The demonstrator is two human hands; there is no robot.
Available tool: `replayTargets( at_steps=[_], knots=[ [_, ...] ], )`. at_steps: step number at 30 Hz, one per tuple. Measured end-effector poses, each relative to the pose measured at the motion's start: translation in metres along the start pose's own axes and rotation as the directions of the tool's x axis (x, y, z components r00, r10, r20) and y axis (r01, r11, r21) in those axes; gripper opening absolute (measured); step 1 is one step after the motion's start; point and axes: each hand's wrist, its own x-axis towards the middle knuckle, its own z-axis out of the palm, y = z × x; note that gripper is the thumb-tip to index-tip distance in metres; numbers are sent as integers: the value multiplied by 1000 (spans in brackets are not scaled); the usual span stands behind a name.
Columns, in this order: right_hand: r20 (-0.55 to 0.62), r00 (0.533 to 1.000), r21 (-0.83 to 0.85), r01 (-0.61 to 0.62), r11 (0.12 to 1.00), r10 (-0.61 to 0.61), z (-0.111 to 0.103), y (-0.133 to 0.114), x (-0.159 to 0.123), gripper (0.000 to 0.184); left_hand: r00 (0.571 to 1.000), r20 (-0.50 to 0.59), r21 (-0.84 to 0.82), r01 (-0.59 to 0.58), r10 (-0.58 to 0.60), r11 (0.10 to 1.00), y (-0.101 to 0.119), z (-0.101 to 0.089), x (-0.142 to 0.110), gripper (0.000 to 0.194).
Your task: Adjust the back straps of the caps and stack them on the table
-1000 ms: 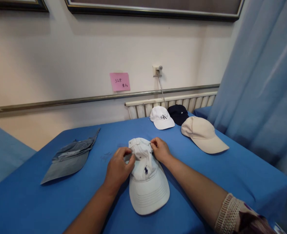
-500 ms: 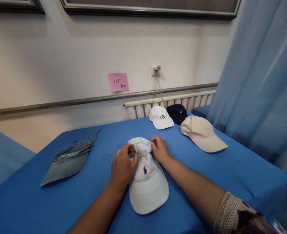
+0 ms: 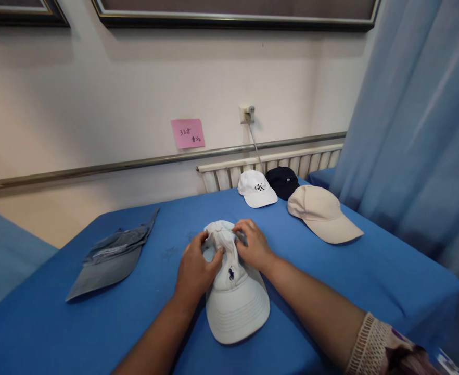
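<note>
A white baseball cap (image 3: 237,307) with a small dark blue embroidered figure lies in front of me, its brim toward me and its crown creased inward. My left hand (image 3: 196,268) grips the left side of the crown, thumb on the front fabric and fingers toward the back. On the opposite side, my right hand (image 3: 254,247) holds the crown's edge with bent fingers. Some fingertips are hidden by the fabric and the hands.
A blue cloth (image 3: 143,317) covers the table. A flattened grey cap (image 3: 114,260) lies on the left. Toward the back right sit a white cap (image 3: 257,190) with black letters, a dark navy cap (image 3: 282,181) and a beige cap (image 3: 323,213). A blue curtain (image 3: 401,130) hangs at right.
My right hand has shifted slightly left, its fingers moving further over the crown. My left thumb and index finger have spread wider apart. The crown's folds have changed shape.
</note>
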Motion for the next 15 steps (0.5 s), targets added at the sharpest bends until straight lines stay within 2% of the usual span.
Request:
replayTargets(
  at_steps=[2, 5, 10, 15],
  knots=[
    [6, 1000, -3, -3, 1000, 3, 2, 2, 1, 27, 999, -39, -9, -27, 27, 1000, 0, 1, 1, 44],
    [3, 1000, 3, -14, 1000, 14, 3, 3, 1, 20, 990, -97, 99, -92, 101, 991, 2, 3, 6, 28],
    [-5, 1000, 21, 3, 1000, -3, 5, 5, 1, 16, 987, -106, 234, -92, 120, 968, 2, 10, 13, 10],
    [-3, 1000, 19, 12, 1000, -12, 5, 7, 2, 18, 986, -115, 236, -94, 124, 967, -3, 10, 13, 6]
  ],
)
